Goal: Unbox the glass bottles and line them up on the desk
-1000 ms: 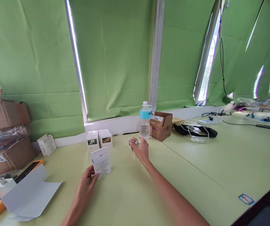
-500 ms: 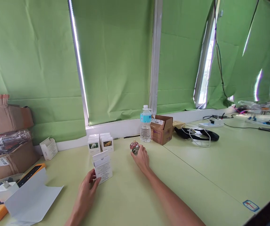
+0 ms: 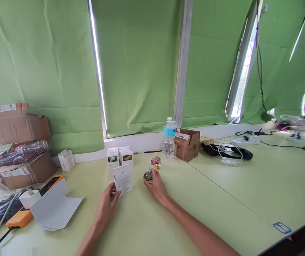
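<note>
My left hand (image 3: 108, 201) grips the lower left side of a small white card box (image 3: 123, 180), its top flap up and grey print on the near face. My right hand (image 3: 157, 186) has its thumb and fingers round a small, dark, shiny round ornament (image 3: 148, 175) with a silvery knob on top. Just behind those fingers stands a pink and gold round ornament (image 3: 156, 161). Two rows of white picture cards or boxes (image 3: 113, 159) with flower photos stand behind the white box.
A water bottle (image 3: 169, 140) and an open brown carton (image 3: 186, 145) stand at the back. Further right are a black strap (image 3: 213, 150) and a power strip (image 3: 245, 140). At left lie folded white paper (image 3: 55, 209), an orange-edged power strip (image 3: 21, 217), stacked cartons (image 3: 14, 124) and another small white box (image 3: 66, 160).
My right hand has drawn the dark round ornament nearer and away from the pink one, which stays behind. The left hand still grips the white box. The view has shifted left.
</note>
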Available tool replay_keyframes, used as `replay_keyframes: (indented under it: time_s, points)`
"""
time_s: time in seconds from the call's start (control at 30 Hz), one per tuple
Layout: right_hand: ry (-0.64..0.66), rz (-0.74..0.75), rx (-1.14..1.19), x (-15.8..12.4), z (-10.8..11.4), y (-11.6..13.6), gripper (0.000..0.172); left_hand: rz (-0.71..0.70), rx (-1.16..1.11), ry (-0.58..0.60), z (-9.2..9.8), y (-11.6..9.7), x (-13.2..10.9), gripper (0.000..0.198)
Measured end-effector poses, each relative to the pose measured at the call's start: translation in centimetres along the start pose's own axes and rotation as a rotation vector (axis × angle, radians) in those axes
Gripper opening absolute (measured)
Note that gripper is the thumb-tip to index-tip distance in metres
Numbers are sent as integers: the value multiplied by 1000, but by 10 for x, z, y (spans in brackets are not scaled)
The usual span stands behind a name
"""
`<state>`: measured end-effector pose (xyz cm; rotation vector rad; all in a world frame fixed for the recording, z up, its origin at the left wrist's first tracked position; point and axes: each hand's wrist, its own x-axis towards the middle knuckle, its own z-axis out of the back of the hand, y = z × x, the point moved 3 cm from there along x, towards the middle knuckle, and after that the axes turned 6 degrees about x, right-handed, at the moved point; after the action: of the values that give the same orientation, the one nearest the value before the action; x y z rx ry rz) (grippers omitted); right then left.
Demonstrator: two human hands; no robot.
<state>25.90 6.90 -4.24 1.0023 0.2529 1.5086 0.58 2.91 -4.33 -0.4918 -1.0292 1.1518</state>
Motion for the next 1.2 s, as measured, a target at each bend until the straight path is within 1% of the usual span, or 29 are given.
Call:
replay_keyframes:
  time_s: [0.17, 0.27, 0.33, 0.4, 0.47, 0.53, 0.6, 0.67, 0.73, 0.8, 0.9, 0.97, 1.07, 1.2]
  points:
    - [95, 133, 85, -43, -7, 32, 55, -13, -20, -21, -2, 3, 1, 41]
    - [150, 224, 243, -67, -13, 57, 56, -24, -23, -40, -3, 6, 2, 42]
    - [192, 251, 307, -79, -19, 72, 56, -30, -12, -51, -5, 6, 2, 43]
    - [207, 249, 336, -87, -24, 83, 57, -33, 15, -68, -4, 3, 1, 45]
    - [213, 243, 348, -92, -28, 90, 59, -30, 63, -109, -1, -5, -1, 46]
    - [227, 241, 356, -95, -31, 95, 61, -24, 126, -169, 7, -17, -4, 45]
    - [238, 235, 366, -96, -32, 97, 62, -21, 195, -216, 18, -32, -9, 40]
    - [245, 231, 377, -96, -32, 97, 62, -26, 260, -226, 28, -47, -14, 35]
    - [259, 234, 392, -96, -33, 95, 64, -49, 304, -177, 33, -59, -18, 33]
    - [276, 234, 408, -95, -36, 92, 68, -69, 360, -97, 33, -68, -21, 34]
    - [304, 211, 440, -94, -39, 86, 77, -99, 477, 72, 25, -73, -24, 39]
    - [332, 196, 451, -93, -38, 83, 81, -114, 509, 148, 19, -71, -25, 36]
    - [369, 180, 422, -92, -32, 81, 84, -113, 510, 176, 14, -66, -26, 27]
    - [440, 172, 328, -87, -18, 78, 87, -111, 510, 185, 14, -60, -25, 24]
